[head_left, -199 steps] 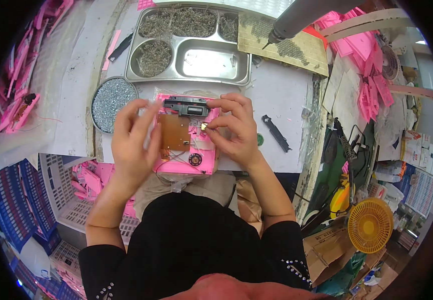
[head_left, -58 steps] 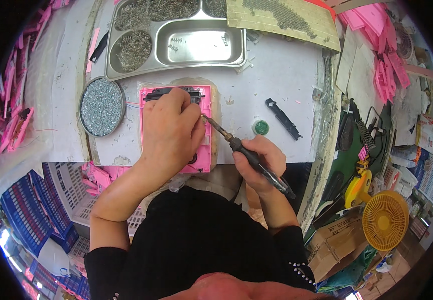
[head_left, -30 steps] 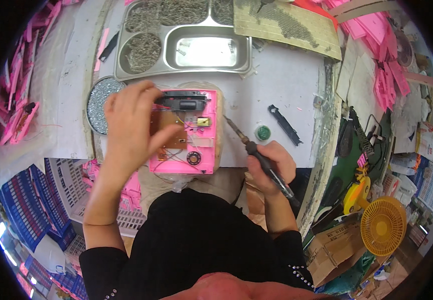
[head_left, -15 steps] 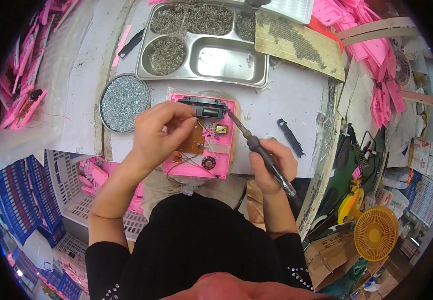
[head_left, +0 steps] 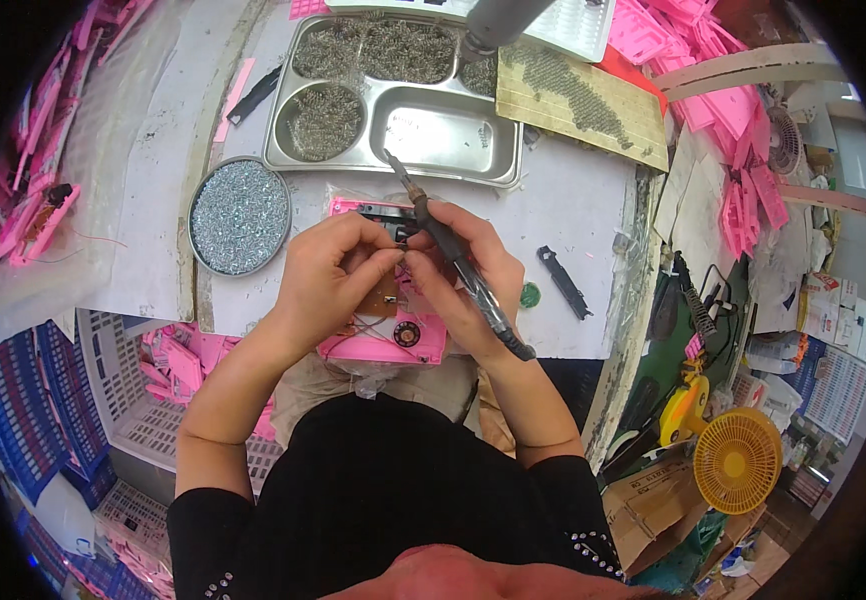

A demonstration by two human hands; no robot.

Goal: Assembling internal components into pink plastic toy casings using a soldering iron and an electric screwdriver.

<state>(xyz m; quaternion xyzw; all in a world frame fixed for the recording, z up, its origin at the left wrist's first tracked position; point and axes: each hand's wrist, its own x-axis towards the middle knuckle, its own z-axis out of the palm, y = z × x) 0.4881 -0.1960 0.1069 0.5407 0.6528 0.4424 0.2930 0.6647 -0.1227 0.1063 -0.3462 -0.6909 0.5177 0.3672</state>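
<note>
On the white desk (head_left: 593,200), far side: rectangular steel compartment tray (head_left: 398,165), three visible compartments hold small grey metal parts, the big near-right compartment looks bare. Just left and nearer, round shallow metal dish (head_left: 240,216) full of shiny silver screws. Below the desk's left edge, white slotted plastic crate (head_left: 138,400) with pink plastic pieces inside. Right of the tray, tan flat board (head_left: 581,100) covered with small dark parts.

Pink rectangular plastic housing (head_left: 383,335) lies flat at the near desk edge, centre, long axis running away from the person; brown circuit board (head_left: 383,297) and a small round black part (head_left: 406,335) sit in it, thin wires over it. Far end mostly hidden by both hands.

Slim black-handled soldering iron (head_left: 453,255): long axis diagonal, metal tip pointing up-left toward the tray, handle end down-right past the palm.

Right hand (head_left: 468,285) curled around the iron's handle, fingers also pinching down at the housing. Left hand (head_left: 338,275) half-curled, thumb and fingertips pinched on something tiny over the circuit board, touching the right fingertips; what it pinches can't be made out.

Black flat plastic strip (head_left: 561,282) and small green round cap (head_left: 530,295) lie right of the hands.
</note>
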